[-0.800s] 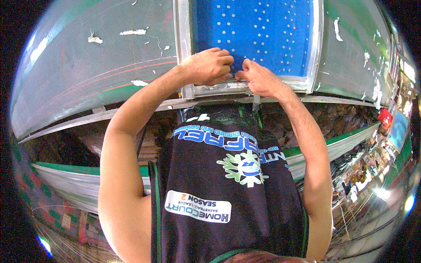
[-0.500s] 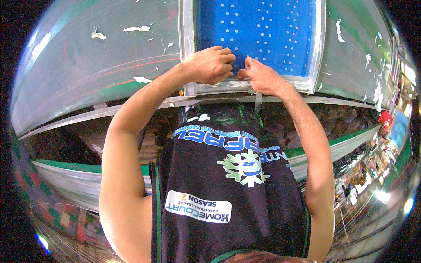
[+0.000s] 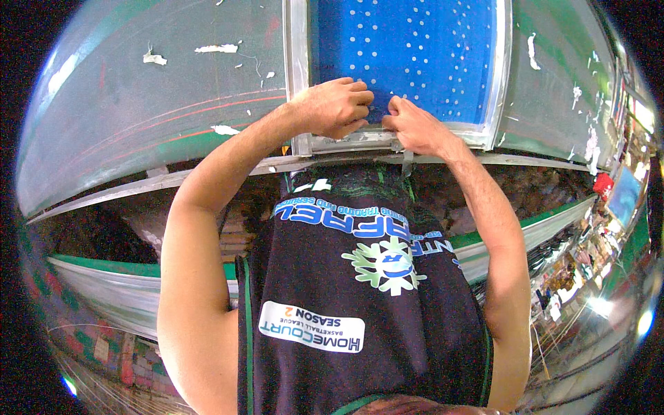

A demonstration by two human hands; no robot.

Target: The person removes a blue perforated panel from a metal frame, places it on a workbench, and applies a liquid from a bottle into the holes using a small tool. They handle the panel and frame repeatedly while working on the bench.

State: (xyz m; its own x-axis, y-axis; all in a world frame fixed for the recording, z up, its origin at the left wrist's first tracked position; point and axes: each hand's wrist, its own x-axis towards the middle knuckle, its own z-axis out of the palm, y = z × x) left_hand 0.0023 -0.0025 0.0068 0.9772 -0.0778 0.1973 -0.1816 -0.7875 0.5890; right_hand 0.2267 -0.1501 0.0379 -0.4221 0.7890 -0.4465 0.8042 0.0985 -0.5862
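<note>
Elbows bowed outward, the left hand (image 3: 340, 109) and right hand (image 3: 418, 128) sit just apart at the near edge of the blue dotted screen (image 3: 408, 52) on the table (image 3: 159, 93), fingers curled, each grip narrow; whether anything is pinched, cannot tell

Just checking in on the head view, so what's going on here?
The left hand and right hand are close together but apart, fingers curled, over the near end of a blue dotted panel set in a pale frame. Whether they pinch anything is too small to tell. The frame lies on a grey-green tabletop, with white scraps scattered on both sides.
</note>
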